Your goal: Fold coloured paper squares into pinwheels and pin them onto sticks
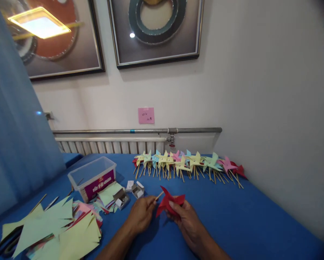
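Both hands grip one red pinwheel [169, 204], left hand [140, 215] pinching its stick [158, 196], right hand [185, 218] its blades; behind it, finished pinwheels [189, 164] line the wall, and left of it cut paper [56, 227] waits.

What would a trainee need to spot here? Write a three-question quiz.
1. True or false: the right hand holds a red pinwheel.
2. What does the left hand pinch? A) scissors B) stick C) tub
3. Fill in: finished pinwheels lie in a row along the ____.

Key: 1 true; 2 B, the stick; 3 wall.
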### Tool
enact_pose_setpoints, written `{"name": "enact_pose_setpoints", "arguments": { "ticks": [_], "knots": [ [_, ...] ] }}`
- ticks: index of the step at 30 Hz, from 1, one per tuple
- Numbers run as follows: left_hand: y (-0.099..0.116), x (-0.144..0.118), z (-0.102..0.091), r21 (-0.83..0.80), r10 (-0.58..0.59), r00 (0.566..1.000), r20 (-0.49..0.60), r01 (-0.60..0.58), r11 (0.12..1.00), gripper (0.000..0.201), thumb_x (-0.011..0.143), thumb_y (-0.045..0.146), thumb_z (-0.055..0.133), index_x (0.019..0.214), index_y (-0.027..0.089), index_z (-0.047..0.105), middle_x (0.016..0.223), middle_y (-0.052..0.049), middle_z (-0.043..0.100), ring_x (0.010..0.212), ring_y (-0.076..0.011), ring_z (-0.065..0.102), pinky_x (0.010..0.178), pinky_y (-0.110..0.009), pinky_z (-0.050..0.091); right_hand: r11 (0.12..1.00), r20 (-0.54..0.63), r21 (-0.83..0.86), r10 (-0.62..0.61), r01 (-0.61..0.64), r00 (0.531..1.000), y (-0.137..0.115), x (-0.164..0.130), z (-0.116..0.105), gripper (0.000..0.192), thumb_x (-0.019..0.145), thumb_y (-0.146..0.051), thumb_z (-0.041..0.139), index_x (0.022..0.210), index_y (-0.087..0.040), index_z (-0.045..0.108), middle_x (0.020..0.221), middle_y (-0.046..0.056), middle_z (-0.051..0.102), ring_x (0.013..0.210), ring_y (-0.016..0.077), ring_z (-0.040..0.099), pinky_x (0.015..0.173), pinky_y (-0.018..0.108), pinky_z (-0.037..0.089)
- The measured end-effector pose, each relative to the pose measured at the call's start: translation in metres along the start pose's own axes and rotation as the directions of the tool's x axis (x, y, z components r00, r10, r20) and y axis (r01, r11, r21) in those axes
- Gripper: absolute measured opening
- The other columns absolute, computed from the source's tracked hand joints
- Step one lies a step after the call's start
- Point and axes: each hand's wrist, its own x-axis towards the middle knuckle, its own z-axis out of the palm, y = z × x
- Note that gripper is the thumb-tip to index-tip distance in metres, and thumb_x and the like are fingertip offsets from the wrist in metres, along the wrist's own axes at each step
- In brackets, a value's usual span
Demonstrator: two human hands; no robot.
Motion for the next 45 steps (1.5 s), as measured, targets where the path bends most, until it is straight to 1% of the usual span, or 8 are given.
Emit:
{"name": "enact_pose_setpoints", "arguments": {
  "ticks": [2, 5, 10, 15, 21, 29, 36, 45],
  "knots": [
    [0.004, 0.000, 0.007, -0.062, 0.006, 0.997, 0.072, -0.002, 0.998, 0.039, 0.096, 0.047, 0.046, 0.086, 0.020, 0.073, 0.074, -0.002, 0.064, 0.068, -0.0180, 0.052, 0.067, -0.029, 0.036, 1.000, -0.001, -0.007, -0.001, 0.001, 1.000, -0.001, -0.001, 0.001, 0.050, 0.052, -0.042, 0.099, 0.086, -0.018, 0.071, 0.081, 0.003, 0.076, 0.072, 0.0167, 0.067, 0.070, 0.029, 0.052],
    [0.009, -0.001, 0.015, -0.223, 0.056, 0.984, 0.169, -0.017, 0.975, 0.048, 0.095, 0.058, 0.048, 0.089, 0.017, 0.073, 0.068, 0.001, 0.056, 0.059, -0.0134, 0.038, 0.059, -0.026, 0.030, 0.999, -0.016, -0.020, -0.031, 0.030, 0.999, -0.002, -0.002, 0.001, 0.046, 0.054, -0.039, 0.098, 0.085, -0.019, 0.071, 0.079, 0.002, 0.075, 0.073, 0.0171, 0.066, 0.070, 0.030, 0.052],
    [0.013, -0.004, 0.020, -0.344, 0.142, 0.971, 0.190, -0.069, 0.936, 0.056, 0.092, 0.067, 0.050, 0.093, 0.015, 0.073, 0.067, 0.002, 0.053, 0.061, -0.0126, 0.036, 0.059, -0.026, 0.032, 0.999, -0.056, -0.026, -0.041, 0.039, 0.998, -0.002, -0.001, 0.000, 0.048, 0.053, -0.039, 0.099, 0.086, -0.018, 0.072, 0.078, 0.002, 0.075, 0.071, 0.0176, 0.067, 0.069, 0.030, 0.053],
    [0.011, -0.003, 0.022, -0.343, 0.138, 0.976, 0.167, -0.074, 0.936, 0.060, 0.090, 0.071, 0.052, 0.094, 0.016, 0.074, 0.068, -0.001, 0.056, 0.064, -0.0150, 0.042, 0.062, -0.027, 0.035, 0.998, -0.057, -0.028, -0.057, 0.056, 0.997, 0.000, 0.002, -0.002, 0.047, 0.054, -0.039, 0.098, 0.086, -0.019, 0.071, 0.081, 0.002, 0.075, 0.072, 0.0180, 0.068, 0.070, 0.030, 0.053],
    [0.008, -0.002, 0.022, -0.345, 0.054, 0.980, 0.192, 0.016, 0.939, 0.064, 0.086, 0.078, 0.050, 0.088, 0.018, 0.070, 0.058, 0.005, 0.038, 0.054, -0.0116, 0.027, 0.054, -0.026, 0.024, 0.997, -0.073, -0.027, -0.079, 0.078, 0.994, 0.004, 0.006, -0.005, 0.040, 0.059, -0.037, 0.095, 0.084, -0.020, 0.069, 0.079, 0.001, 0.074, 0.072, 0.0190, 0.068, 0.069, 0.031, 0.053],
    [0.004, -0.002, 0.024, -0.323, 0.078, 0.982, 0.173, -0.019, 0.946, 0.065, 0.087, 0.078, 0.047, 0.091, 0.019, 0.071, 0.058, 0.004, 0.040, 0.056, -0.0133, 0.029, 0.055, -0.027, 0.026, 0.997, -0.043, -0.016, -0.079, 0.078, 0.996, 0.002, 0.005, -0.004, 0.041, 0.058, -0.040, 0.096, 0.081, -0.019, 0.069, 0.075, 0.001, 0.071, 0.067, 0.0168, 0.064, 0.068, 0.031, 0.051],
    [0.010, -0.004, 0.022, -0.282, 0.084, 0.987, 0.137, -0.042, 0.958, 0.060, 0.088, 0.073, 0.049, 0.087, 0.017, 0.070, 0.062, 0.002, 0.044, 0.061, -0.0138, 0.033, 0.059, -0.027, 0.028, 0.998, -0.044, -0.011, -0.068, 0.068, 0.997, 0.002, 0.005, -0.004, 0.043, 0.056, -0.041, 0.097, 0.081, -0.018, 0.071, 0.079, 0.003, 0.073, 0.071, 0.0178, 0.065, 0.069, 0.030, 0.050],
    [0.006, -0.002, 0.024, -0.290, 0.046, 0.991, 0.127, -0.007, 0.957, 0.058, 0.088, 0.072, 0.051, 0.085, 0.017, 0.068, 0.060, 0.003, 0.042, 0.061, -0.0139, 0.033, 0.060, -0.027, 0.027, 0.994, -0.047, -0.030, -0.102, 0.101, 0.994, 0.003, 0.006, -0.005, 0.043, 0.055, -0.044, 0.096, 0.079, -0.017, 0.072, 0.075, 0.003, 0.072, 0.068, 0.0176, 0.062, 0.070, 0.031, 0.049]
  ]
}}
